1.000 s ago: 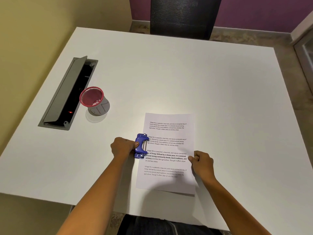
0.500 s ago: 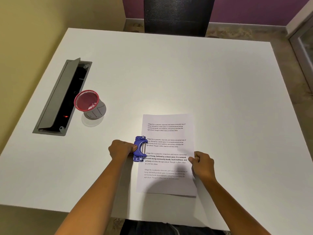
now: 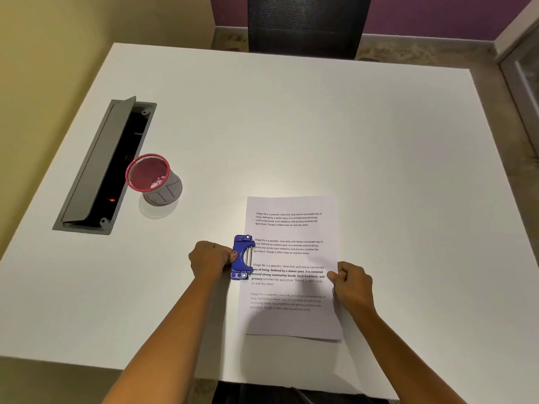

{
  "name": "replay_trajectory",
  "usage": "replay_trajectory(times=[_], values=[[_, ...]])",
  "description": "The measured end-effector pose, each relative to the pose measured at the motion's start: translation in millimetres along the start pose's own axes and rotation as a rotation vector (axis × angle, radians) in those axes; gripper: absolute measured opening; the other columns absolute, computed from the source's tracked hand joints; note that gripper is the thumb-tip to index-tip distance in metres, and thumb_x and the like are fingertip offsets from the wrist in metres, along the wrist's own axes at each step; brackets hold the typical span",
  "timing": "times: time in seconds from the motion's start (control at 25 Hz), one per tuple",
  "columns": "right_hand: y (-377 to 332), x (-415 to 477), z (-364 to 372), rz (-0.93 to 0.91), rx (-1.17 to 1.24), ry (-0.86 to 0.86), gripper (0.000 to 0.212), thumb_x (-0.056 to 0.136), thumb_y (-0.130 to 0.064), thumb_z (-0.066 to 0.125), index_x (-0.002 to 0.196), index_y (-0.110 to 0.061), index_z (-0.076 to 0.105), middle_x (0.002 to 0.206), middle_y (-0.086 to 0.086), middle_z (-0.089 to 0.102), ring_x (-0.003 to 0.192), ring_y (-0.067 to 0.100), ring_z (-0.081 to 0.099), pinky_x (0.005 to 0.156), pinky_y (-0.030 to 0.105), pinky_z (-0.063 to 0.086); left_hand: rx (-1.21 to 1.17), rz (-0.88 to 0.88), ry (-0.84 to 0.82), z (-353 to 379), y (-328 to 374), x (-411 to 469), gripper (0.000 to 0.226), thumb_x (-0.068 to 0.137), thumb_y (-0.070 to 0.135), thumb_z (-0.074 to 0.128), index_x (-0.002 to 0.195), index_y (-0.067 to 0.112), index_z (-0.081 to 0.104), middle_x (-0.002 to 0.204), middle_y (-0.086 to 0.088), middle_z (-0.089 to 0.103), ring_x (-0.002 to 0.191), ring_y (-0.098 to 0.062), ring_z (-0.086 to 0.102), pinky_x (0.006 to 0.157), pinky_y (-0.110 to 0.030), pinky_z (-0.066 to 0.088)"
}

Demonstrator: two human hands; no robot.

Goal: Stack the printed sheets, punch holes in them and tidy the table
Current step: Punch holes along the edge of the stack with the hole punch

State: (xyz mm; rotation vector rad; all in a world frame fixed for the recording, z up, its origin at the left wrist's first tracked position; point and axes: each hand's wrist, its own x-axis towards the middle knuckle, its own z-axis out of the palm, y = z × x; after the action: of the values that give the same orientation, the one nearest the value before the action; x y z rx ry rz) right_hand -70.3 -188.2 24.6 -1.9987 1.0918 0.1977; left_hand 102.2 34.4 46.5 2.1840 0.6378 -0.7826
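A stack of printed sheets (image 3: 291, 228) lies flat on the white table (image 3: 320, 126), near its front edge. A blue hole punch (image 3: 242, 257) sits over the stack's left edge, about halfway down. My left hand (image 3: 210, 259) is closed on the punch's left side, thumb against its lever. At the stack's right edge, my right hand (image 3: 351, 284) pinches the sheets between thumb and fingers.
A grey cup with a red mesh rim (image 3: 153, 179) stands at the left, small white bits inside it. Beside it an open grey cable hatch (image 3: 96, 170) is sunk into the table. A dark chair (image 3: 306, 24) stands behind the far edge.
My hands, the punch and the sheets keep the same hold and place on the table. Only the view has shifted slightly.
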Motion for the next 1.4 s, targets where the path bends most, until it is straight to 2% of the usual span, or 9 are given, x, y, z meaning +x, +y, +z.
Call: replay_trajectory(times=[0.32,0.48,0.56,0.64,0.92,1.0,1.12,1.28,1.4], values=[[2,2,1,-0.043,-0.017,0.002,0.043,0.086,-0.006,0.065,0.06,-0.012,0.031,0.057,0.007,0.034,0.056,0.02,0.026,0.054,0.03,0.024,-0.012,0.0,-0.003,1,-1,1,0.011,0.072,0.0,0.072,0.082,0.003,0.076,0.064,-0.005,0.065,0.053,-0.016,0.056,0.05,-0.02,0.038],[5,4,1,-0.032,-0.016,-0.013,0.039,0.087,-0.008,0.065,0.062,-0.01,0.035,0.059,0.009,0.04,0.058,0.02,0.03,0.056,0.028,0.027,-0.022,0.007,0.032,3,-1,-2,0.01,0.072,0.001,0.073,0.082,0.003,0.076,0.083,-0.015,0.073,0.067,-0.027,0.062,0.065,-0.025,0.045],[6,5,1,-0.022,-0.014,-0.026,0.038,0.088,-0.009,0.065,0.062,-0.009,0.036,0.06,0.01,0.041,0.059,0.021,0.031,0.057,0.028,0.028,-0.014,0.008,0.027,3,0,-3,0.01,0.074,0.004,0.074,0.083,0.004,0.076,0.086,-0.015,0.074,0.07,-0.026,0.062,0.066,-0.025,0.044],[5,6,0,-0.012,-0.006,-0.039,0.039,0.088,-0.01,0.065,0.062,-0.01,0.036,0.061,0.009,0.041,0.058,0.021,0.032,0.056,0.028,0.028,0.002,0.015,0.023,2,0,-4,0.009,0.074,0.006,0.074,0.083,0.006,0.075,0.086,-0.013,0.073,0.069,-0.024,0.06,0.06,-0.023,0.041],[2,5,-4,-0.006,0.008,-0.052,0.048,0.087,-0.01,0.066,0.055,-0.016,0.03,0.05,-0.004,0.032,0.051,0.015,0.026,0.051,0.026,0.026,0.066,0.099,0.027,7,5,-11,0.008,0.075,0.003,0.067,0.073,0.01,0.069,0.074,-0.014,0.065,0.067,-0.029,0.056,0.067,-0.029,0.045],[3,6,-5,0.003,0.017,-0.069,0.048,0.086,-0.012,0.066,0.055,-0.017,0.03,0.049,-0.004,0.033,0.051,0.015,0.028,0.051,0.027,0.027,0.086,0.158,0.085,13,7,-19,0.01,0.075,-0.001,0.061,0.073,0.004,0.069,0.07,-0.013,0.064,0.065,-0.031,0.056,0.061,-0.029,0.044],[6,10,-11,0.036,0.09,-0.132,0.045,0.085,-0.014,0.068,0.056,-0.015,0.034,0.05,-0.002,0.039,0.053,0.018,0.034,0.056,0.027,0.031,0.152,0.256,0.198,26,6,-36,0.015,0.078,-0.004,0.055,0.067,0.004,0.063,0.061,-0.009,0.056,0.058,-0.03,0.049,0.05,-0.026,0.033],[13,16,-22,0.038,0.108,-0.131,0.043,0.085,-0.015,0.068,0.057,-0.014,0.036,0.053,0.002,0.04,0.055,0.018,0.034,0.059,0.027,0.03,0.151,0.277,0.262,33,3,-44,0.017,0.084,-0.003,0.054,0.074,0.004,0.065,0.065,-0.009,0.061,0.054,-0.027,0.051,0.051,-0.026,0.035],[21,20,-34,0.043,0.116,-0.095,0.043,0.085,-0.015,0.068,0.057,-0.015,0.036,0.053,0.003,0.042,0.053,0.017,0.034,0.056,0.027,0.028,0.147,0.276,0.269,33,2,-42,0.016,0.083,-0.002,0.054,0.075,0.002,0.066,0.07,-0.014,0.065,0.059,-0.032,0.053,0.055,-0.029,0.04]])
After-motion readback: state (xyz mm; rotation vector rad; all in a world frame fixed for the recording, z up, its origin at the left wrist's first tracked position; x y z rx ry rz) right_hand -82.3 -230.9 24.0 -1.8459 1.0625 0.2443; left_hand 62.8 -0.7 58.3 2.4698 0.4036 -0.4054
